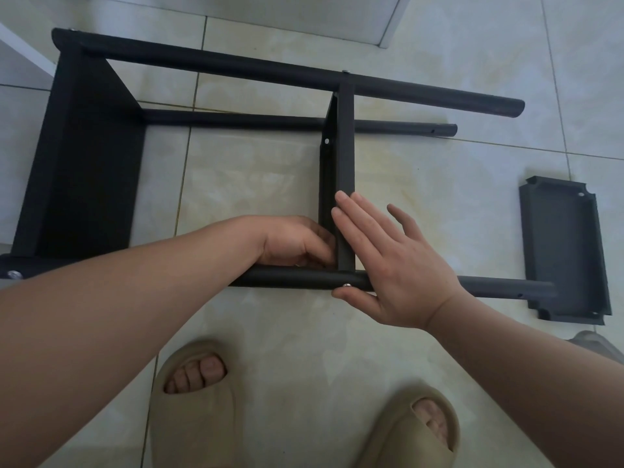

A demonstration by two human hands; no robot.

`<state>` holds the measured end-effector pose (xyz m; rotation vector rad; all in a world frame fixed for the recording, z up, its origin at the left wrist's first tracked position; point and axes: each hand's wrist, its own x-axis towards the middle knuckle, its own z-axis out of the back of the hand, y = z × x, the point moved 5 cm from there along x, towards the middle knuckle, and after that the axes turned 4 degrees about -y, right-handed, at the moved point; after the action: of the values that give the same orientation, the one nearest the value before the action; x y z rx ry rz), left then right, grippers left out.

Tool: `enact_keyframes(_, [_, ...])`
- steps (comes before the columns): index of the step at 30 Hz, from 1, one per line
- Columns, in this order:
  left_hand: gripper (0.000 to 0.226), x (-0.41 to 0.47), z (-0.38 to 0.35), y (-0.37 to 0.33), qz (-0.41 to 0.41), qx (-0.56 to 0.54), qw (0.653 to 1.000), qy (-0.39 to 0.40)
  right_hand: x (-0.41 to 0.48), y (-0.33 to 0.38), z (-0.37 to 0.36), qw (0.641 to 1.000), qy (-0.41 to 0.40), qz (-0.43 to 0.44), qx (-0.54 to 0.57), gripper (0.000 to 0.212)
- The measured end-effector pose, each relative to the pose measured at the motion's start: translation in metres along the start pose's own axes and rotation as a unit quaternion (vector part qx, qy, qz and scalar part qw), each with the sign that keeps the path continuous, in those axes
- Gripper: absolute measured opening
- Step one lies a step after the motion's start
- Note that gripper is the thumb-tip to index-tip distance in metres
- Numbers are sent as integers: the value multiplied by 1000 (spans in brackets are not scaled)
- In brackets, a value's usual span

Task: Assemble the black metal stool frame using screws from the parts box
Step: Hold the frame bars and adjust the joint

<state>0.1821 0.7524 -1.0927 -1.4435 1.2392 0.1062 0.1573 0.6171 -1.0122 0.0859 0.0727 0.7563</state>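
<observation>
Hands at the near joint of the stool frame (84, 157), lying on the floor (270, 184).
Your right hand (388, 261) lies flat, fingers straight, against the crossbar (346, 146), thumb beside the screw (346, 285) in the near leg (287, 278); your left hand (297, 241) curls in behind the crossbar, its grip hidden from you.

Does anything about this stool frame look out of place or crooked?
One loose panel lies on the floor at the right, by the tip of the near leg, unattached. Nothing on the frame looks bent.
</observation>
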Motion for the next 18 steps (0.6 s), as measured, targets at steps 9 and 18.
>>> enact_keyframes(9, [13,1,0,1,0,7,1000,3,0,0,0,1000,1,-1,-1,91])
enact_keyframes(18, [15,1,-2,0,8,-21,1000,4,0,0,0,1000,-1,0,-1,90])
